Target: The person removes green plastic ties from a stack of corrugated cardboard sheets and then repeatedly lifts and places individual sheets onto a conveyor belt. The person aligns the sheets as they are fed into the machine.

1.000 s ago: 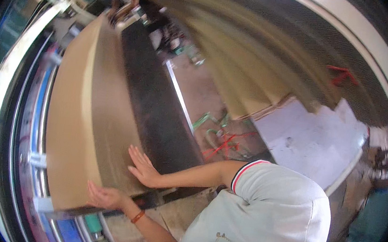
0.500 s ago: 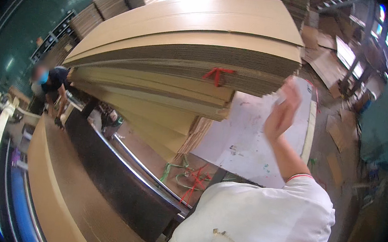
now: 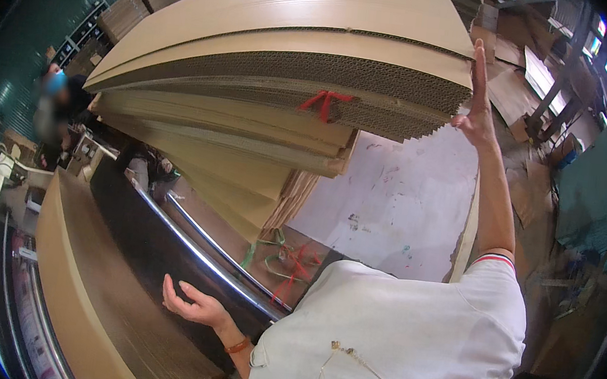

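Note:
My right hand (image 3: pixel 479 104) is raised at the right-hand end of a tall stack of corrugated cardboard sheets (image 3: pixel 374 78). Its fingers are stretched upright along the sheets' edges, and the thumb points toward the lower layers. My left hand (image 3: pixel 192 302) hovers over the dark machine bed (image 3: pixel 159 230), palm turned up, fingers loosely bent and apart, holding nothing. Beside it, on the left, stands a long row of cardboard sheets (image 3: pixel 116 281) packed on edge. A red tie (image 3: pixel 326 104) sticks out from the side of the tall stack.
Metal rails (image 3: pixel 209 246) run between me and the stack. A stained white board (image 3: pixel 390 206) lies under the stack's right end. Red and green straps (image 3: pixel 296 263) lie on the floor. A co-worker (image 3: pixel 56 112) stands at the far left. Cardboard scraps (image 3: pixel 505 100) litter the floor at right.
My right hand has risen from the stack's lower corner to its upper right edge. My left hand has come into view. The co-worker has straightened up from the machine.

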A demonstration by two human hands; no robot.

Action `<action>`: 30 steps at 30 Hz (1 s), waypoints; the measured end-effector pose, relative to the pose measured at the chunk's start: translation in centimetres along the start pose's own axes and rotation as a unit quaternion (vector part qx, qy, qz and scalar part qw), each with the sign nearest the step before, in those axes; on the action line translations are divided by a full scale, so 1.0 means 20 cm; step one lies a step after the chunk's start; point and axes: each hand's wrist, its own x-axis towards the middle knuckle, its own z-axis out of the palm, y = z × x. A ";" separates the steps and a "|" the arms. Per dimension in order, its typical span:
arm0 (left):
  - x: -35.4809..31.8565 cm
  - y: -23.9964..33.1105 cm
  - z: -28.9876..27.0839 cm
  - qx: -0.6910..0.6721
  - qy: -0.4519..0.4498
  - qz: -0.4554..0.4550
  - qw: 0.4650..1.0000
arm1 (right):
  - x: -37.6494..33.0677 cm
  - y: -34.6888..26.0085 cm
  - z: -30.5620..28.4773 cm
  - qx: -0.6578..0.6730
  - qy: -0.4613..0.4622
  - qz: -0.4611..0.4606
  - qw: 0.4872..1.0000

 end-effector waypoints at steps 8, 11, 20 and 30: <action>-0.07 -0.05 0.04 -0.015 -0.050 -0.115 0.992 | 0.05 0.11 0.01 -0.129 0.017 -0.123 0.984; -0.05 0.01 0.08 -0.038 -0.070 -0.111 0.991 | 0.06 0.13 0.04 -0.115 0.030 -0.131 0.984; 0.02 0.18 0.21 -0.123 -0.122 -0.123 0.977 | 0.10 0.05 -0.05 -0.132 -0.061 -0.132 0.981; 0.33 0.70 0.41 -0.397 -0.196 0.006 0.897 | 0.46 0.10 -0.02 -0.090 0.046 -0.300 0.949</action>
